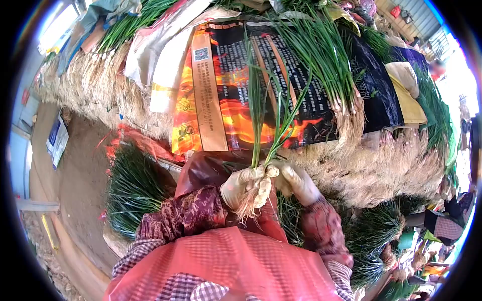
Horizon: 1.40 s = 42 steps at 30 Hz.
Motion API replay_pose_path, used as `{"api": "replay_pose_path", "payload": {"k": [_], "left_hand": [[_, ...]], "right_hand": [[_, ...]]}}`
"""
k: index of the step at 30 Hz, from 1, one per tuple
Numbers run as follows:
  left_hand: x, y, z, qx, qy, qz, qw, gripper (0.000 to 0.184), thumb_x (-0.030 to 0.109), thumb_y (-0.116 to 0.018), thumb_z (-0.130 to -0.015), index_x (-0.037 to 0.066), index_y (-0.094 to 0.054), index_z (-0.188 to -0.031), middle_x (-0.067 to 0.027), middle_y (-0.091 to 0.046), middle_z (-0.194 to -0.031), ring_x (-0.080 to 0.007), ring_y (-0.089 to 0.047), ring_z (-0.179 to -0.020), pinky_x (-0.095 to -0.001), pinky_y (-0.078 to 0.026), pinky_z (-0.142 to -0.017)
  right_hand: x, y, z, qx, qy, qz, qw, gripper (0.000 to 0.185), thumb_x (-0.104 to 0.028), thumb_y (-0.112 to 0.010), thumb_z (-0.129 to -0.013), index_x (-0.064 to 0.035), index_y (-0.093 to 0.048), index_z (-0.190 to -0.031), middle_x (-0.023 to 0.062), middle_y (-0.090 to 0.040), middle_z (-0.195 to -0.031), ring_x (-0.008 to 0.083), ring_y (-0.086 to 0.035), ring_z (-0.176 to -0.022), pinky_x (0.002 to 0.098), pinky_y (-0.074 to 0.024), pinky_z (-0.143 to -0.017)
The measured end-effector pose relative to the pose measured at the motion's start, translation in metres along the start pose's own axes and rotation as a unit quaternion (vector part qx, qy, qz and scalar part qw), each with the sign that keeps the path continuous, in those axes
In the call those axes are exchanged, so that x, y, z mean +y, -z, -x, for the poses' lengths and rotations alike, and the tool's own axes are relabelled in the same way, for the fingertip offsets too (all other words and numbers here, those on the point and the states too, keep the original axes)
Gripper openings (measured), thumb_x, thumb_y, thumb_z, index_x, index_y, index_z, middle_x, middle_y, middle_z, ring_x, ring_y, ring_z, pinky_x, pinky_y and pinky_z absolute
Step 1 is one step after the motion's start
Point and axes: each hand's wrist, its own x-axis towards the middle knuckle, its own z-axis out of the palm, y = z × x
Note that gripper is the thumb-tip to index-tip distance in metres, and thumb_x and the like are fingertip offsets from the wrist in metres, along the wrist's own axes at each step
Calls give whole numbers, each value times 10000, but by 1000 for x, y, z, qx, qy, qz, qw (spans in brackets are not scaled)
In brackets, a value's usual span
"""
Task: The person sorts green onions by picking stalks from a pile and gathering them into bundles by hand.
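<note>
My left hand, in a pale glove, is closed around the lower stems of a small bunch of green onions. The leaves stand upright and fan apart, and pale stringy roots hang below the grip. My right hand, also gloved, is pinched at the right side of the same stems; some of its fingertips are hidden. Just beyond my hands lies a printed black and orange sack. On the sack rests a larger bundle of green onions, roots toward me.
A long heap of onions with shaggy roots runs across in front. Piles of green leaves stand to my left and right. White sacking covers the heap's left part. Another person is at far right.
</note>
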Motion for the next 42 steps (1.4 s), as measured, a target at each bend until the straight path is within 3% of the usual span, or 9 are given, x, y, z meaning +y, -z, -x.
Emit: {"api": "replay_pose_path", "payload": {"k": [4,12,14,19,21,22,25,33,42], "left_hand": [[0,3,-5,-38,-12,41,998,271,220,-428,-981,67,-490,-1197,-20,-455,-559,-131,-410,-428,-284,-347,-426],[18,-21,8,0,-82,-88,993,142,180,-563,-925,114,-489,-1027,-62,-580,-640,-189,-534,-495,-322,-419,-434],[19,-32,1,33,-118,-77,989,128,164,-544,-930,109,-511,-1042,-22,-525,-648,-140,-478,-509,-289,-390,-446],[25,-24,-19,19,-63,-131,989,201,157,-550,-922,45,-572,-1087,8,-411,-554,-101,-360,-443,-257,-315,-441],[23,-25,-19,59,-61,-132,988,261,175,-552,-937,15,-556,-1144,4,-405,-561,-102,-373,-464,-262,-319,-453],[25,-29,-20,108,-76,-167,977,252,177,-545,-945,13,-563,-1135,2,-428,-573,-104,-398,-476,-260,-330,-456],[23,-36,-24,178,-82,-256,947,222,190,-561,-952,18,-599,-1087,6,-509,-634,-98,-479,-522,-250,-380,-473],[7,-17,-30,194,-53,-264,943,156,113,-667,-877,42,-655,-1015,-13,-635,-783,-89,-579,-618,-215,-463,-545],[18,-27,-19,214,-62,-302,927,214,199,-631,-902,71,-638,-1073,9,-614,-796,-55,-486,-574,-212,-380,-510]], "right_hand": [[6,-21,-50,15,152,-249,956,201,-123,-535,-963,9,-604,-1098,58,-645,-989,107,-592,-790,224,-484,-696],[-28,47,27,-99,-143,606,776,491,-544,-622,-819,-80,-663,-972,76,-669,-924,225,-621,-809,387,-483,-897],[-14,94,14,22,54,104,993,385,-476,-572,-885,-110,-679,-939,96,-672,-976,214,-641,-873,389,-484,-914],[-105,205,-76,391,170,646,633,282,-340,-673,-835,-71,-651,-917,107,-680,-902,211,-669,-757,333,-532,-653],[-127,178,-76,297,42,394,869,257,-301,-676,-836,-53,-623,-880,102,-677,-833,199,-669,-732,331,-527,-656],[-134,161,-68,347,119,582,726,235,-267,-676,-847,-44,-605,-867,93,-663,-762,146,-665,-722,294,-517,-627],[-111,114,-46,213,122,163,956,187,-208,-666,-886,-33,-600,-883,53,-655,-800,103,-635,-721,251,-496,-570],[-27,27,-35,88,140,-131,977,284,-160,-674,-882,11,-559,-1077,78,-646,-957,162,-650,-742,283,-535,-595],[-6,10,-1,-8,274,501,821,208,-235,-647,-877,-103,-675,-1036,72,-622,-794,249,-639,-719,332,-523,-653]]}}
